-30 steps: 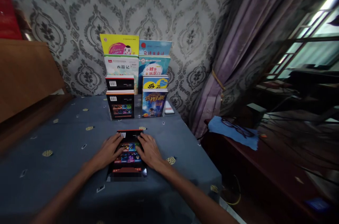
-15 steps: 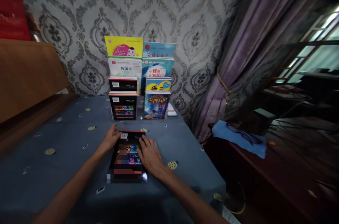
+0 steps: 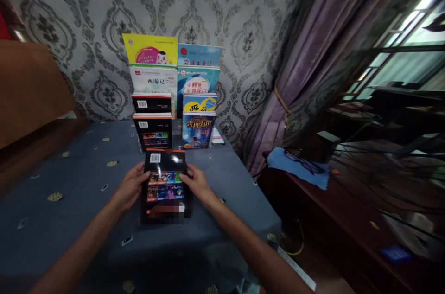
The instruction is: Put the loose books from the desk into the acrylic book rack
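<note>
A black book [image 3: 164, 182] with a barcode and a grid of coloured pictures on its cover is tilted up off the blue cloth. My left hand [image 3: 130, 186] grips its left edge and my right hand [image 3: 195, 182] grips its right edge. Its near end seems to rest on further black books lying on the cloth. Just beyond stands a tiered book rack [image 3: 173, 94] with two columns of books; the front left one [image 3: 152, 131] has the same black cover.
The table [image 3: 69, 182] wears a blue cloth with small yellow motifs and stands against patterned wallpaper. A wooden board [image 3: 31, 85] leans at the left. Right of the table are a purple curtain [image 3: 299, 67], a dark desk with a blue cloth and glasses [image 3: 299, 164], and a window.
Both hands lay flat on the top book; they have since shifted to its side edges and raised its far end off the pile. The camera has also shifted slightly.
</note>
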Demonstrator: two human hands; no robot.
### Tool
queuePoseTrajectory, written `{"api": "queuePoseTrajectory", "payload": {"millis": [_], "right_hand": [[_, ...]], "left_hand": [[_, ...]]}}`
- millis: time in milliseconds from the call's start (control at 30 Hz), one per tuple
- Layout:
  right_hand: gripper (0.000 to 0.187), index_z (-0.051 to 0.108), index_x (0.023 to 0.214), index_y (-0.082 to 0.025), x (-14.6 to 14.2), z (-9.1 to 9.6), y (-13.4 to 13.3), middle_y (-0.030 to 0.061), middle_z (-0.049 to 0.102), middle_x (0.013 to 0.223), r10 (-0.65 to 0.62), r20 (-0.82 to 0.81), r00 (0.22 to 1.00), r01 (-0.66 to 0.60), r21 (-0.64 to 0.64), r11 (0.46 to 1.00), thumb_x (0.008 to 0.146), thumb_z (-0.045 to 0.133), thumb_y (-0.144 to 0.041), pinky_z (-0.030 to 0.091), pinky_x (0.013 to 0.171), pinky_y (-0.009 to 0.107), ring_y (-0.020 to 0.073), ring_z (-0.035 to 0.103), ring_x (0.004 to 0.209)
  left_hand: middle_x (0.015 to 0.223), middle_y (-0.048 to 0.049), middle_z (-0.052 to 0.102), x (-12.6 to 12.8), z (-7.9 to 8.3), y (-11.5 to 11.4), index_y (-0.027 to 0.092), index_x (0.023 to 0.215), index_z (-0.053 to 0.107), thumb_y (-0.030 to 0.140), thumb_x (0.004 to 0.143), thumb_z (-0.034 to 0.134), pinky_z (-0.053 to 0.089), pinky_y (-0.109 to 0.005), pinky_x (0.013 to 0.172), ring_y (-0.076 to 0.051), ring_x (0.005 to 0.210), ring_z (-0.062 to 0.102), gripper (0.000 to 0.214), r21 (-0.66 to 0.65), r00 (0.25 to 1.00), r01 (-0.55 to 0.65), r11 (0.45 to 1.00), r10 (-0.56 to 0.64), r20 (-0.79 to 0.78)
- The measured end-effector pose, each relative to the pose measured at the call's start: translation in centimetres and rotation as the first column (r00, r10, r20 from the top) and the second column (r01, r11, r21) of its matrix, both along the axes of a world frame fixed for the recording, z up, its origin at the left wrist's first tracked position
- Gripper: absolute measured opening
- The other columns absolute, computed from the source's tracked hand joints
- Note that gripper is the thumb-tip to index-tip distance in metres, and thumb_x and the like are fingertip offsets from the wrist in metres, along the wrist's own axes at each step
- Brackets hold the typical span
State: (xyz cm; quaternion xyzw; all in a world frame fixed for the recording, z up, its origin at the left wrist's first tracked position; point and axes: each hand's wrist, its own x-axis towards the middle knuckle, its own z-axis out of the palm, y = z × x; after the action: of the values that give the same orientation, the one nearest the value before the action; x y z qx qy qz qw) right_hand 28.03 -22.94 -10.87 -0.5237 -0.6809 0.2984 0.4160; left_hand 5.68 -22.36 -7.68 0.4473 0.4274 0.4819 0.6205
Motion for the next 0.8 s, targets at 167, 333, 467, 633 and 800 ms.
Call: {"api": "queuePoseTrajectory", "payload": {"millis": [167, 333, 467, 633, 800], "right_hand": [[0.022, 0.056, 0.113, -0.021, 0.6, 3.2, -0.7, 0.0072, 0.073, 0.102, 0.065, -0.149, 0.987, -0.023, 0.269, 0.963, 0.098, 0.048, -0.035, 0.057, 0.081, 0.033, 0.0212, 0.071, 0.093], [0.014, 0.051, 0.105, -0.024, 0.4, 1.9, -2.1, 0.0024, 0.068, 0.088, 0.008, -0.008, 1.0, -0.005, 0.293, 0.956, 0.101, 0.041, -0.033, 0.053, 0.072, 0.03, 0.0192, 0.067, 0.078], [0.015, 0.05, 0.109, -0.024, 0.4, 0.6, -2.0, 0.0041, 0.069, 0.095, -0.002, 0.004, 1.0, 0.001, 0.288, 0.958, 0.101, 0.04, -0.032, 0.054, 0.077, 0.032, 0.0202, 0.069, 0.086], [0.016, 0.052, 0.11, -0.024, 0.4, 0.5, -1.7, 0.0042, 0.07, 0.095, -0.002, -0.023, 1.0, 0.009, 0.278, 0.961, 0.101, 0.042, -0.033, 0.054, 0.077, 0.032, 0.0199, 0.069, 0.086], [0.016, 0.053, 0.113, -0.023, 0.4, 0.6, -1.8, 0.0053, 0.071, 0.103, 0.043, -0.12, 0.992, -0.012, 0.248, 0.969, 0.101, 0.046, -0.032, 0.053, 0.081, 0.031, 0.02, 0.069, 0.093]], "left_hand": [[0.127, -0.0089, 0.069, 0.7, 2.2, -0.1, 0.022, 0.128, 0.055, 0.054, 0.078, 0.072, 0.054, -0.043, 0.101, -0.03, 0.121, 0.063, 0.062, 0.312, 0.995, -0.038, 0.949, 0.064, -0.076], [0.136, -0.0091, 0.061, 0.6, -0.5, -0.1, 0.023, 0.129, 0.052, 0.063, 0.085, 0.061, 0.046, -0.042, 0.111, -0.029, 0.131, 0.054, 0.06, 0.396, 0.964, -0.001, 0.918, 0.106, -0.243], [0.136, -0.0085, 0.06, 0.3, -2.5, -0.3, 0.023, 0.129, 0.05, 0.058, 0.092, 0.053, 0.04, -0.041, 0.116, -0.027, 0.135, 0.05, 0.051, 0.4, 0.949, 0.043, 0.916, 0.088, -0.304], [0.133, -0.01, 0.058, -0.1, -2.9, -0.3, 0.023, 0.128, 0.048, 0.052, 0.095, 0.05, 0.038, -0.044, 0.117, -0.027, 0.133, 0.05, 0.044, 0.41, 0.946, 0.091, 0.908, 0.05, -0.32], [0.121, -0.0089, 0.061, 0.0, -3.6, -0.3, 0.021, 0.122, 0.051, 0.049, 0.097, 0.05, 0.042, -0.044, 0.111, -0.026, 0.122, 0.055, 0.038, 0.491, 0.926, 0.043, 0.87, 0.149, -0.346]]}}
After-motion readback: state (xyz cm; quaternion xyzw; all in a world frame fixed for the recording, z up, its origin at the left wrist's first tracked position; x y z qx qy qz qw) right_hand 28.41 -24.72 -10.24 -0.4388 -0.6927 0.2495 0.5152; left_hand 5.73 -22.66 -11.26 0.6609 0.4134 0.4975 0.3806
